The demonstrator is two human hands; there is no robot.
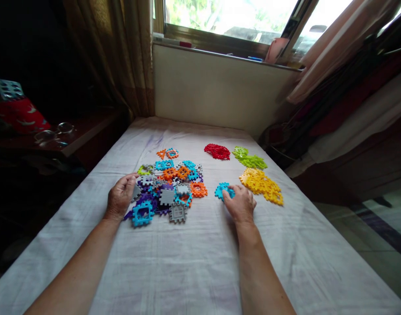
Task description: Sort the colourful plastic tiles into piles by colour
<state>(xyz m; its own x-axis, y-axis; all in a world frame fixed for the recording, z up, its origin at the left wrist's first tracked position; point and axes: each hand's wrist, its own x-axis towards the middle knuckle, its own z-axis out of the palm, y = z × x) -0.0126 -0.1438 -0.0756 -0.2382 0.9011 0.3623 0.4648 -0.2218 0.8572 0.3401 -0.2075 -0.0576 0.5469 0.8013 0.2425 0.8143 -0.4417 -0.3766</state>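
Observation:
A mixed pile of blue, grey, orange and purple plastic pieces [167, 197] lies on the white sheet [193, 262]. At the pile's left edge is my left hand [120, 196], its fingers pressed together by a grey piece [136, 192]; whether it grips that piece is unclear. My right hand [240, 203] is closed on a blue piece [221, 190], thumb and fingers at its right side, low over the sheet. Beyond and right of that hand are a yellow heap [261, 185], a green heap [252, 161] and a red heap [217, 151].
Two orange pieces [161, 153] lie behind the mixed pile. To the left, a dark side table [85, 131] holds glasses [47, 136] and a red patterned item [21, 116]. A low wall [220, 87] and window stand behind the bed; clothes hang at right.

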